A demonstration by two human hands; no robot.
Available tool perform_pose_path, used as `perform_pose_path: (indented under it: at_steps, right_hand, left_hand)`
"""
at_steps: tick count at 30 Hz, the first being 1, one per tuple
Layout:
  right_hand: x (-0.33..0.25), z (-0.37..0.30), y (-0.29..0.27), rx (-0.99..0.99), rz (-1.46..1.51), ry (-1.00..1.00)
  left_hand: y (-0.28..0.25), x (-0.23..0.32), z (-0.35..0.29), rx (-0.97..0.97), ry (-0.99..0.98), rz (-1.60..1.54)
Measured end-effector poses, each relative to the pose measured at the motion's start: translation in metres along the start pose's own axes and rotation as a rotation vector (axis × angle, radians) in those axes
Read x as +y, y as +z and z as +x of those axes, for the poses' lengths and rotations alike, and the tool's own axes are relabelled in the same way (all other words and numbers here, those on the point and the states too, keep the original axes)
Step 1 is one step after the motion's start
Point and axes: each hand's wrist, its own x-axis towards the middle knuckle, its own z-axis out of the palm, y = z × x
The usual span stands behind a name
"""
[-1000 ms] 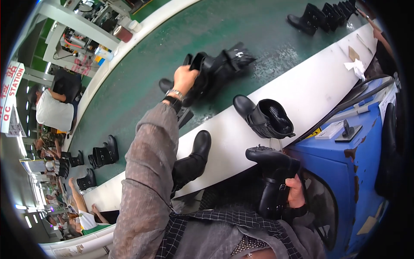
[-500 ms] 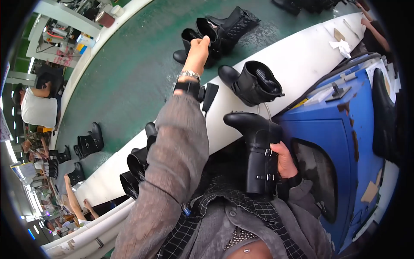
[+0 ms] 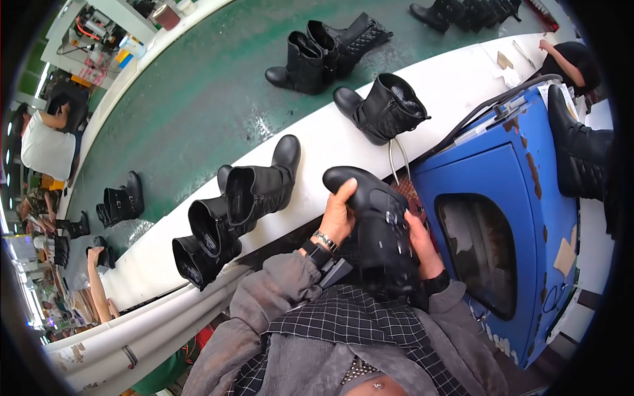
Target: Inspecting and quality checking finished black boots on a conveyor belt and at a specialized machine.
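Observation:
A black buckled boot (image 3: pixel 382 241) is held in front of me, toe to the far left and shaft hanging toward my lap. My left hand (image 3: pixel 339 216) grips it near the front of the foot, thumb lying over the upper. Round the other side, my right hand (image 3: pixel 421 243) is closed on it near the ankle. Beyond the held boot, a quilted black boot (image 3: pixel 386 113) stands on the white ledge (image 3: pixel 320 135). Several more black boots (image 3: pixel 259 195) sit on the ledge to the left, their shafts toward me.
Past the ledge runs a green conveyor surface (image 3: pixel 218 99) carrying groups of black boots (image 3: pixel 305 65). A blue machine (image 3: pixel 492 198) with a dark window stands close on my right, another boot (image 3: pixel 573 148) above it. People (image 3: pixel 53 142) work at the far left and far right.
My left hand has come back from the boots on the green surface and now grips the held boot. That boot has tilted and turned a little in my right hand.

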Motion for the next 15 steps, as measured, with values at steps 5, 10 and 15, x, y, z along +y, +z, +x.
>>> perform_pose_path:
  at_steps: [5,10,15]
  right_hand:
    - [0.021,0.006,-0.067,0.227,-1.020,-0.520]
    - [0.032,0.032,-0.024,0.096,-1.519,-1.089]
    - [0.017,0.057,-0.016,0.114,-1.004,-0.705]
  left_hand:
    - [-0.022,-0.009,0.012,0.254,0.007,-0.157]
    - [-0.044,-0.015,0.008,0.305,-0.076,-0.023]
    - [-0.030,0.020,-0.008,0.127,-0.259,0.272]
